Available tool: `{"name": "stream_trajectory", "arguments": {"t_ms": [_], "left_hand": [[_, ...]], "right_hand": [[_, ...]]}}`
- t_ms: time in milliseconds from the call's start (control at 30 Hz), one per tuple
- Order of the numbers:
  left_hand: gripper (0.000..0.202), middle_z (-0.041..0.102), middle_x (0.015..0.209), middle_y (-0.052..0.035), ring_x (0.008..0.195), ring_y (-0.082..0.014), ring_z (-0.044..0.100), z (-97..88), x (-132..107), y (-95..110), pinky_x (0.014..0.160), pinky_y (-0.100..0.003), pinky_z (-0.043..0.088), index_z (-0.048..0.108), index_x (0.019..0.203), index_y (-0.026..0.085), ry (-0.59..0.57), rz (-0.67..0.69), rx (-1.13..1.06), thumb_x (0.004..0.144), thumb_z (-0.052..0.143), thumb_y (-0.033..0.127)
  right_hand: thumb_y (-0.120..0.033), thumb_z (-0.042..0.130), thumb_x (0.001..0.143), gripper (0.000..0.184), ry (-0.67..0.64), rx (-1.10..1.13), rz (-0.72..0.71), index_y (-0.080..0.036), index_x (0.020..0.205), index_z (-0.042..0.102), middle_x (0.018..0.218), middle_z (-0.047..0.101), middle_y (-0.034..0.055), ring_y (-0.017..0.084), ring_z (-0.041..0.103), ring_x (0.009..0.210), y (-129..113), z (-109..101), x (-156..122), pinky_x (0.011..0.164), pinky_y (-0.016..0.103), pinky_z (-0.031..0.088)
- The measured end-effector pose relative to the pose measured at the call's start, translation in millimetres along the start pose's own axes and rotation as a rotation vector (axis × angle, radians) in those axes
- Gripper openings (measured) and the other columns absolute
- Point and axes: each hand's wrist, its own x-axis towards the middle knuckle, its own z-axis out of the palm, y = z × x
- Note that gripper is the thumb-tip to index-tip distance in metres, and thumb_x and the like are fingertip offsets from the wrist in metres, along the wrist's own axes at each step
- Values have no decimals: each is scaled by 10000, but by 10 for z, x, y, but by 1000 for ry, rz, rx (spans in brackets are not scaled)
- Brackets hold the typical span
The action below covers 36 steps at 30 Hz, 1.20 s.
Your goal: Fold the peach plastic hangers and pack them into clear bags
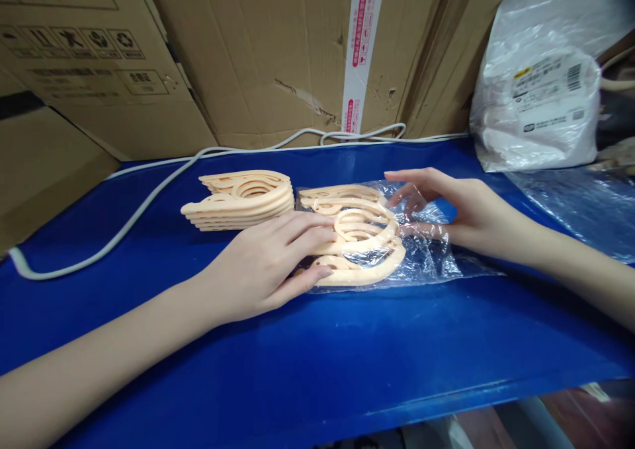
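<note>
A clear plastic bag lies on the blue surface with several cream plastic pieces, which look like folding hangers, inside it. My left hand is closed on the left end of these hangers, fingers on top and thumb at the near side. At the bag's right part, my right hand curls around the crumpled film by the rounded hanger ends, its index finger stretched out. Some of its fingertips are hidden behind the film. A neat stack of similar cream hangers sits just beyond my left hand.
Cardboard boxes stand along the back. A white cable runs across the left and rear of the blue tabletop. At the back right is a white labelled package, with clear film lying in front of it.
</note>
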Motion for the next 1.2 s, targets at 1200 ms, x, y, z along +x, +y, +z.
{"name": "stream_trajectory", "arguments": {"t_ms": [1200], "left_hand": [[342, 564, 1356, -139, 1230, -259, 540, -52, 1, 29, 1015, -408, 459, 510, 1292, 148, -13, 2, 64, 1002, 468, 323]], "right_hand": [[-248, 600, 938, 346, 99, 71, -18, -219, 1281, 565, 990, 697, 42, 189, 654, 934, -49, 9, 37, 914, 358, 506]]}}
